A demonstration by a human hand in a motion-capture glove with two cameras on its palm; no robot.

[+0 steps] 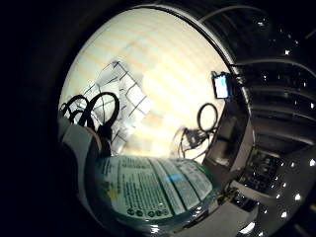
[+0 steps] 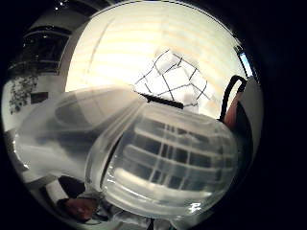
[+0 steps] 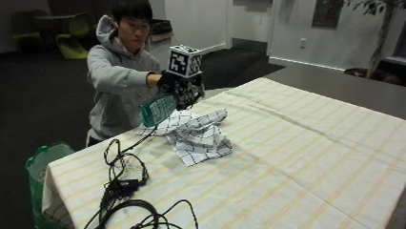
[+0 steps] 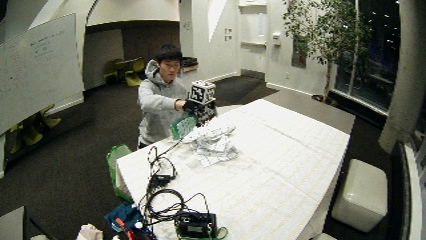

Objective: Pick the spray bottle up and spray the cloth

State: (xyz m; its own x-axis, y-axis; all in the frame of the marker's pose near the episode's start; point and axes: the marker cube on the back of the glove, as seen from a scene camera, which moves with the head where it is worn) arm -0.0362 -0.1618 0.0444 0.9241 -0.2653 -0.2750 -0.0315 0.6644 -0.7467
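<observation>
The gloved right hand (image 3: 184, 90) was wrapped around the spray bottle (image 3: 157, 109), holding it up tilted just above the near edge of the checked cloth (image 3: 195, 134). I'd guess clear, smooth plastic like that is light but a bit slick, so up at the neck by the trigger looked like the sensible place to hold. The cloth was a soft crumpled heap on the striped tablecloth (image 3: 304, 143), cables (image 3: 124, 176) sat well off to the side, and nothing stood in the way.

Striped tablecloth (image 3: 304, 157) lies open beyond the crumpled cloth (image 3: 197, 133); cables (image 3: 124, 186) clutter the near corner.
</observation>
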